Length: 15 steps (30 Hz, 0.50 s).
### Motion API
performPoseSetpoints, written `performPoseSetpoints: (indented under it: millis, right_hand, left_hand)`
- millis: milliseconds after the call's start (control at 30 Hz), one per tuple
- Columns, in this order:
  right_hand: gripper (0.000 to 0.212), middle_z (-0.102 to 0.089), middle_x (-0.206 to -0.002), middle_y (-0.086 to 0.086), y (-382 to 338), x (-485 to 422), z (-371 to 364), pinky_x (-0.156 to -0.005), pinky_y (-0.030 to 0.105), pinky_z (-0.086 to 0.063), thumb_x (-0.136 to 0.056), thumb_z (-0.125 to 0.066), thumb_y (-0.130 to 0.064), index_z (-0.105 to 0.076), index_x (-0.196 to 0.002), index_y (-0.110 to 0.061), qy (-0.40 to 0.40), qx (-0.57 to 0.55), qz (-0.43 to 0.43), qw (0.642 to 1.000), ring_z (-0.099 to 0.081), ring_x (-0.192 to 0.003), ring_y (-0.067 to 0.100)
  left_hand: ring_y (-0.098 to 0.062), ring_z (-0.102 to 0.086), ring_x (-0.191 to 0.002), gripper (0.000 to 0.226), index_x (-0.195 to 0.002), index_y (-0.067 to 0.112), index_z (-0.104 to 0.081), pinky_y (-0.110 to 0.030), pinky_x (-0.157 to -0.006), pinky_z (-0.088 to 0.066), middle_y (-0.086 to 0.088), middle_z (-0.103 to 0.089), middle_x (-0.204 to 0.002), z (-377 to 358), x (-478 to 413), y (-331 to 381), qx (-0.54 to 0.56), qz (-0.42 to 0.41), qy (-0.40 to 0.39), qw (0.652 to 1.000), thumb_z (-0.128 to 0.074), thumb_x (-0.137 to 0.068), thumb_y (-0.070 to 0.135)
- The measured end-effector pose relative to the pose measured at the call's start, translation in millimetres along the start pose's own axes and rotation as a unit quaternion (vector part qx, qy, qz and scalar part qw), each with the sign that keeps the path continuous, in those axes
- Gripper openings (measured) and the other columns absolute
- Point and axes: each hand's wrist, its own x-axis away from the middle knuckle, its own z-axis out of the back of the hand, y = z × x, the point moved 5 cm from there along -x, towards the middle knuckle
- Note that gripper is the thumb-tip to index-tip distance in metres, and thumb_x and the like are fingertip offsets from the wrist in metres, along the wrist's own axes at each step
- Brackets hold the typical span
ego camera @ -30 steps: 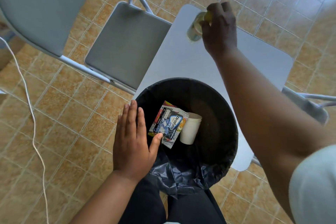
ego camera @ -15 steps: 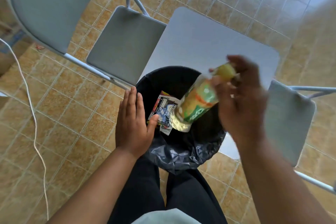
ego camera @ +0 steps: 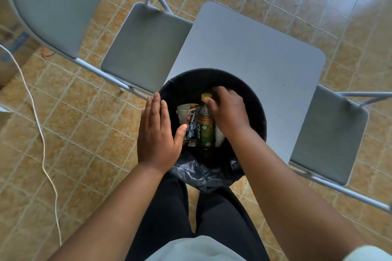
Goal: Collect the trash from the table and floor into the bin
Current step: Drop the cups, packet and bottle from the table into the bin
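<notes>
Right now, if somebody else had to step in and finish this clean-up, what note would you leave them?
Left hand: open, flat on the rim of the bin.
Right hand: inside the bin, at the neck of the bottle; whether it grips or has let go is unclear.
In the bin: bottle, snack wrapper, paper cup.
Done: no trash shows on the table.
Left: withdraw the right hand, check floor out of view.

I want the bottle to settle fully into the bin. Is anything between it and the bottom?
Yes. The bottle is already inside the bin, the right hand at its neck. A white cup and a snack packet lie beside it; what is beneath is hidden.
</notes>
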Motion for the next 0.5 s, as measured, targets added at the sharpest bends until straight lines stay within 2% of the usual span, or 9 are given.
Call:
performPoseSetpoints:
  millis: [67,167,300,400,467,500]
  right_hand:
    - [0.040,-0.061,-0.124,0.007,-1.1,6.5,9.9,-0.092,0.031,-0.047,-0.095,-0.060,-0.032,-0.057,-0.131,-0.014,0.043,0.025,0.028,0.998,-0.057,-0.111,0.023]
    - [0.035,-0.064,-0.121,0.009,5.4,27.8,35.3,-0.094,0.029,-0.046,-0.092,-0.064,-0.023,-0.064,-0.125,-0.009,0.138,0.036,0.058,0.988,-0.058,-0.112,0.025]
    - [0.035,-0.063,-0.116,0.015,30.2,70.5,63.6,-0.097,0.033,-0.046,-0.090,-0.067,-0.016,-0.065,-0.122,-0.003,0.250,0.067,0.033,0.965,-0.054,-0.113,0.030]
    - [0.043,-0.057,-0.128,0.018,49.3,90.7,63.5,-0.108,0.030,-0.039,-0.091,-0.065,-0.013,-0.058,-0.132,-0.003,0.247,0.075,-0.008,0.966,-0.050,-0.123,0.031]
    - [0.047,-0.055,-0.134,0.016,61.3,102.4,57.5,-0.108,0.026,-0.037,-0.092,-0.061,-0.008,-0.052,-0.138,-0.005,0.226,0.039,-0.077,0.970,-0.052,-0.125,0.029]
    - [0.049,-0.058,-0.132,0.015,62.6,109.1,50.9,-0.104,0.026,-0.040,-0.092,-0.059,-0.004,-0.051,-0.139,-0.006,0.216,0.019,-0.094,0.972,-0.055,-0.121,0.028]
  left_hand:
    - [-0.032,-0.010,-0.153,0.077,-0.152,-0.003,-0.025,-0.047,-0.123,-0.018,-0.019,-0.016,-0.164,0.6,-0.1,0.4,0.002,-0.001,-0.002,1.000,-0.036,-0.098,0.051]
    - [-0.033,-0.012,-0.153,0.076,-0.152,-0.003,-0.028,-0.046,-0.123,-0.019,-0.020,-0.017,-0.164,2.8,-1.4,0.4,0.000,-0.002,-0.008,1.000,-0.040,-0.097,0.048]
    - [-0.033,-0.018,-0.151,0.069,-0.151,-0.003,-0.029,-0.044,-0.122,-0.022,-0.019,-0.022,-0.162,10.3,-3.9,-1.1,0.045,-0.025,-0.020,0.998,-0.050,-0.094,0.029]
    - [-0.031,-0.034,-0.144,0.062,-0.148,-0.003,-0.037,-0.043,-0.116,-0.036,-0.017,-0.035,-0.156,21.5,-8.0,-10.2,0.094,-0.012,0.001,0.996,-0.057,-0.090,0.008]
    - [-0.029,-0.037,-0.142,0.062,-0.148,-0.001,-0.037,-0.031,-0.112,-0.038,-0.015,-0.036,-0.154,24.6,-13.1,-14.9,0.119,-0.022,-0.007,0.993,-0.055,-0.088,-0.002]
    - [-0.029,-0.035,-0.143,0.065,-0.150,0.000,-0.034,-0.022,-0.111,-0.033,-0.014,-0.032,-0.156,24.9,-15.4,-18.5,0.130,-0.027,-0.017,0.991,-0.052,-0.088,-0.005]
